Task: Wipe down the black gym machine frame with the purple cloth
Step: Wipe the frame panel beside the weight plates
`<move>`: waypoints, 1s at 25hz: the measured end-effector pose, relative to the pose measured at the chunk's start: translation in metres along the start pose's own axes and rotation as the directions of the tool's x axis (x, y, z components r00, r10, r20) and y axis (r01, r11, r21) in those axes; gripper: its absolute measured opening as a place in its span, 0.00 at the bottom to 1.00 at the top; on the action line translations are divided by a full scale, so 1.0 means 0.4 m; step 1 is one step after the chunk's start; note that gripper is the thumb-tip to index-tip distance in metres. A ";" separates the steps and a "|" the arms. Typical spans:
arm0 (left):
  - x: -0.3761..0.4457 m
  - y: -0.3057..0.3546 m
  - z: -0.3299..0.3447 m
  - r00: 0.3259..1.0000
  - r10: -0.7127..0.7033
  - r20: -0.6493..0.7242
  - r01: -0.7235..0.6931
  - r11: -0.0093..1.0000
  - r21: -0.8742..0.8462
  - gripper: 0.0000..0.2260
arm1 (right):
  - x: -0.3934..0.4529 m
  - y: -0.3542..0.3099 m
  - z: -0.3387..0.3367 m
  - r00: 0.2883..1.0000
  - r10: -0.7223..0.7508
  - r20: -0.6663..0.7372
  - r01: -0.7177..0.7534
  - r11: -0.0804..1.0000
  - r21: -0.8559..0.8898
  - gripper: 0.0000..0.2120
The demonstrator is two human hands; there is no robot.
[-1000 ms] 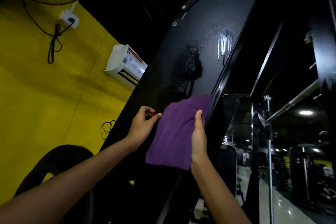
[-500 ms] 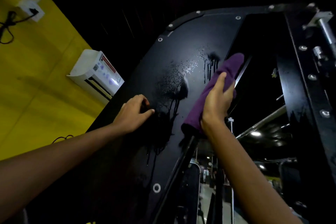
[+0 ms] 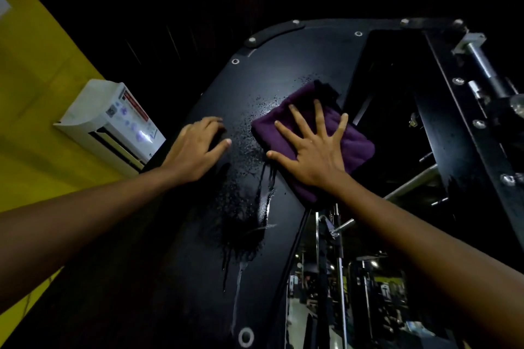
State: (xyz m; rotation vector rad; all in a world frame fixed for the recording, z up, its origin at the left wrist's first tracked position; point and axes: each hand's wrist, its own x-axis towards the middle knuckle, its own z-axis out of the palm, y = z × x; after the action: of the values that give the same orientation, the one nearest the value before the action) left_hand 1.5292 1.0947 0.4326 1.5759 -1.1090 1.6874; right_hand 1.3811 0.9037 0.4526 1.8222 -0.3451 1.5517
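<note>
**Cloth pressed flat on wet panel**

The purple cloth [image 3: 351, 142] is pressed against the black machine frame [image 3: 283, 65] by the right hand [image 3: 314, 156], fingers straight and spread. Left of the cloth, the left hand [image 3: 195, 147] is rested on the frame, fingers partly curled, nothing held. Spray droplets [image 3: 249, 147] are seen between both hands. An air conditioner [image 3: 110, 125] is mounted further left.

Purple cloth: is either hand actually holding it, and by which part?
Neither grips it. The right hand presses the purple cloth flat against the black frame, fingers spread over its middle. The left hand rests on the frame.
</note>
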 end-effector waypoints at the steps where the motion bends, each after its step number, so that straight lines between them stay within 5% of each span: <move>1: 0.019 -0.012 0.003 1.000 -0.020 0.006 0.020 1.000 -0.021 0.36 | 0.011 0.004 0.002 0.999 0.006 0.032 -0.007 1.000 0.028 0.38; 5: 0.036 -0.039 0.053 0.998 -0.011 0.063 0.012 1.000 -0.011 0.43 | 0.092 0.047 -0.001 0.991 0.096 0.097 -0.108 0.986 0.128 0.30; 11: 0.023 -0.066 0.084 0.998 0.024 -0.066 -0.029 0.997 -0.074 0.38 | 0.218 0.067 -0.009 0.923 0.380 0.063 -0.385 0.902 0.193 0.30; 13: 0.018 -0.062 0.084 0.995 0.021 -0.094 -0.028 0.997 -0.078 0.37 | 0.211 0.020 -0.005 0.950 0.309 0.038 -0.311 0.936 0.165 0.29; 17: 0.014 -0.060 0.088 0.986 0.026 -0.162 -0.018 0.999 0.050 0.37 | 0.177 -0.026 -0.001 0.998 -0.066 0.012 0.065 0.995 0.070 0.27; 19: 0.014 -0.064 0.090 0.988 0.018 -0.153 -0.009 0.998 0.063 0.38 | 0.205 0.017 -0.013 0.996 -0.086 -0.004 0.086 0.996 0.010 0.27; 25: 0.015 -0.064 0.092 0.988 0.005 -0.154 0.005 0.998 0.065 0.40 | 0.319 0.190 -0.021 0.908 0.412 0.073 -0.418 0.883 0.216 0.31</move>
State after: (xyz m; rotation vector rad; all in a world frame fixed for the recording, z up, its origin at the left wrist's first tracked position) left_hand 1.5687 1.0749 0.4418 1.4563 -0.9858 1.8283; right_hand 1.3591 0.8851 0.5985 2.0395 -0.6272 1.9263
